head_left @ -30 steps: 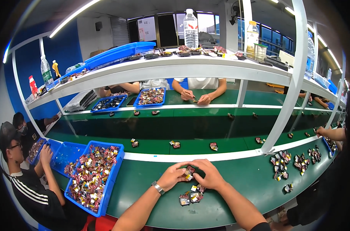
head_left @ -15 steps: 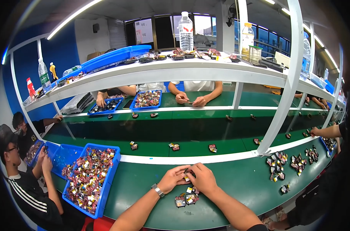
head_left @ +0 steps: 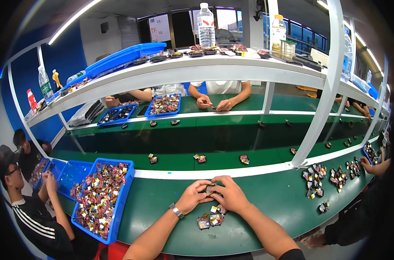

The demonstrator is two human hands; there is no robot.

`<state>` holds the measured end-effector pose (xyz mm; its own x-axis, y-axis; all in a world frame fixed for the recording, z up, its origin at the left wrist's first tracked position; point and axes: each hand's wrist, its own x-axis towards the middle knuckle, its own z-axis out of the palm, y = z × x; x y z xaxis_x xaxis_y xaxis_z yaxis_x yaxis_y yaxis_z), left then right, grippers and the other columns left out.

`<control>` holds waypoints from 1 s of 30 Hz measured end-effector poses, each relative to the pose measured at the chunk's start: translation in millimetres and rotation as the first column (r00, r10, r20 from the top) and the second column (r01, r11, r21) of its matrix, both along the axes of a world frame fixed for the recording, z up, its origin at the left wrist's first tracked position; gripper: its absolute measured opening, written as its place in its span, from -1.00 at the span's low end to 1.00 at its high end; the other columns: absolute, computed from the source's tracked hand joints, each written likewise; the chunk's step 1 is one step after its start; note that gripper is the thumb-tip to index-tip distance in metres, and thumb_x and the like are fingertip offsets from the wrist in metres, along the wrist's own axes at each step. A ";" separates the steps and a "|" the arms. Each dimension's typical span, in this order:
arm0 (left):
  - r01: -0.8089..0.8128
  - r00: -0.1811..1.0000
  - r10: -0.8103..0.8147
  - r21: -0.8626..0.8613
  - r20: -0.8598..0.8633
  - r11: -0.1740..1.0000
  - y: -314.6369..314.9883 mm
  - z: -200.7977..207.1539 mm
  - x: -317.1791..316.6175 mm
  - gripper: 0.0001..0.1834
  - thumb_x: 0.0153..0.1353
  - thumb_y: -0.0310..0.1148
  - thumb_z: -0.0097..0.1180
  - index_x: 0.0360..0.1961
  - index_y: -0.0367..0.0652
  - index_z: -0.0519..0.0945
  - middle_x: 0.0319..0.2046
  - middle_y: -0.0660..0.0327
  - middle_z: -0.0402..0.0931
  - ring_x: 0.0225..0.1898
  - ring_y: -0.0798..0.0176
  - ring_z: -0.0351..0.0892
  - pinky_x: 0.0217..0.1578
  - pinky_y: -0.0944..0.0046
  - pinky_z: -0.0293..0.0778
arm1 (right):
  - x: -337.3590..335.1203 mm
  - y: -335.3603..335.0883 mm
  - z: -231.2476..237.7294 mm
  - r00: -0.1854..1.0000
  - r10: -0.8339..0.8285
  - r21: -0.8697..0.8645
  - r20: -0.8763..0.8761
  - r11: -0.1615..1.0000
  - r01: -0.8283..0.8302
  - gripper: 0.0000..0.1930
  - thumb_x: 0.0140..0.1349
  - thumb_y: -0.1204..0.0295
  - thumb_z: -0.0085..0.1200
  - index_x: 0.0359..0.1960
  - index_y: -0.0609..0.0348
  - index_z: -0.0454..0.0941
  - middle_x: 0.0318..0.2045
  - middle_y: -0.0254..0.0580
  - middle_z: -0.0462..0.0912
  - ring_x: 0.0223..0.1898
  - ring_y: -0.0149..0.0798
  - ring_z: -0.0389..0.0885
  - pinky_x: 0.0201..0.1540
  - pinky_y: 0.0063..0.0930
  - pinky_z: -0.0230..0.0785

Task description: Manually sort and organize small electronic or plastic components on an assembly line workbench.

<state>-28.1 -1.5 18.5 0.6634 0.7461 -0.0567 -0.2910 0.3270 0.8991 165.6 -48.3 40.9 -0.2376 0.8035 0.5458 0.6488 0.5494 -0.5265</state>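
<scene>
My left hand (head_left: 194, 197) and my right hand (head_left: 228, 194) meet above the green work surface, fingers closed around one small dark electronic module (head_left: 211, 189). A greyish face of it shows between my fingertips; the rest is covered. Just below my hands lies a small cluster of similar modules (head_left: 210, 220), with black casings, reddish wrapped parts and white and yellow labels. To the left of my left hand stands a blue bin (head_left: 130, 182), heaped with many such pieces.
Beyond a white rail (head_left: 214, 174), spaced modules sit on a green conveyor belt (head_left: 220, 164). Several module groups (head_left: 314, 180) lie at right. A white post (head_left: 319, 95) supports the shelf overhead. A co-worker (head_left: 36, 208) sits at left; another person's hands (head_left: 213, 104) work across the belt.
The module in my hands has turned, showing a greyish face instead of its yellow and white label. Belt modules have shifted slightly right. A far-left co-worker's hand has left its blue tray.
</scene>
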 end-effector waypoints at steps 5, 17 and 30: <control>0.040 0.999 -0.037 0.069 -0.036 0.997 -2.6 1.4 -2.5 -0.50 0.23 -0.67 0.01 0.20 -0.24 0.27 0.14 0.01 0.39 0.15 0.16 0.47 0.17 0.11 0.49 | 2.6 1.0 -2.6 0.999 0.044 -0.018 -0.015 0.999 -0.045 -0.89 0.06 0.43 0.26 -0.36 0.10 0.66 -0.02 -0.23 0.55 0.07 -0.10 0.47 0.07 -0.26 0.41; 0.072 0.994 -0.071 0.007 -0.082 0.997 -4.7 2.9 -7.0 -0.64 0.31 -0.63 -0.07 0.12 -0.21 0.33 0.08 0.08 0.44 0.13 0.20 0.49 0.14 0.10 0.53 | 3.1 -3.7 3.6 0.988 0.147 -0.076 -0.058 0.986 -0.151 -0.89 0.12 0.40 0.23 -0.33 0.10 0.68 -0.01 -0.24 0.56 0.08 -0.13 0.47 0.07 -0.28 0.42; 0.018 0.999 -0.017 -0.014 0.041 1.000 -2.0 -8.7 -9.3 -0.71 0.39 -0.45 -0.05 0.11 -0.19 0.36 0.13 0.00 0.42 0.14 0.10 0.49 0.16 0.00 0.48 | -11.6 -5.6 -10.8 0.987 0.031 -0.036 -0.157 0.999 -0.037 -0.88 0.11 0.45 0.23 -0.30 0.13 0.67 -0.05 -0.23 0.56 0.04 -0.12 0.48 0.01 -0.30 0.44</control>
